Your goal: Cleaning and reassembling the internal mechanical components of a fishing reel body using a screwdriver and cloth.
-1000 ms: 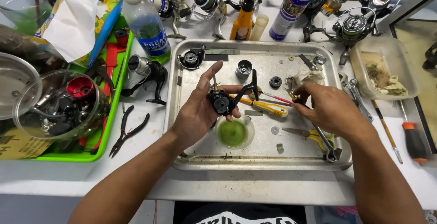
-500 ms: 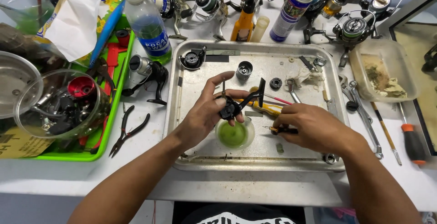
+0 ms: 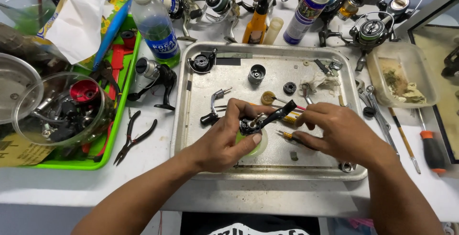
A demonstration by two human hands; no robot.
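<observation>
Two hands worked over the metal tray (image 3: 191,87), and we take that tray as our landmark throughout. In the head view, our left hand (image 3: 224,139) was curled around a small black reel body (image 3: 251,126) above the tray's near middle, fingers closed on it and the thumb lying across a green tub (image 3: 256,144) just beneath. A dark handle arm (image 3: 279,113) stuck up and away from the reel toward the tray's far right. Our right hand (image 3: 334,132) sat just right of the reel, fingers pinched partly closed near a thin yellow-handled tool (image 3: 289,135) on the tray floor (whether the fingertips actually gripped it, we could not tell).

Against the two earlier pictures, the right hand had come in from the tray's right side to just beside the reel, and the left hand had turned the reel so the handle arm pointed outward rather than up. We judged that the reel was steadied and the work with the fine tool was at hand.

Elsewhere on the tray lay a black spool (image 3: 256,74) toward the far middle and a crumpled rag (image 3: 318,82) toward the far right. Left of the tray lay pliers (image 3: 134,137) and a green bin (image 3: 122,101); beyond its far edge stood a plastic bottle (image 3: 153,25).
</observation>
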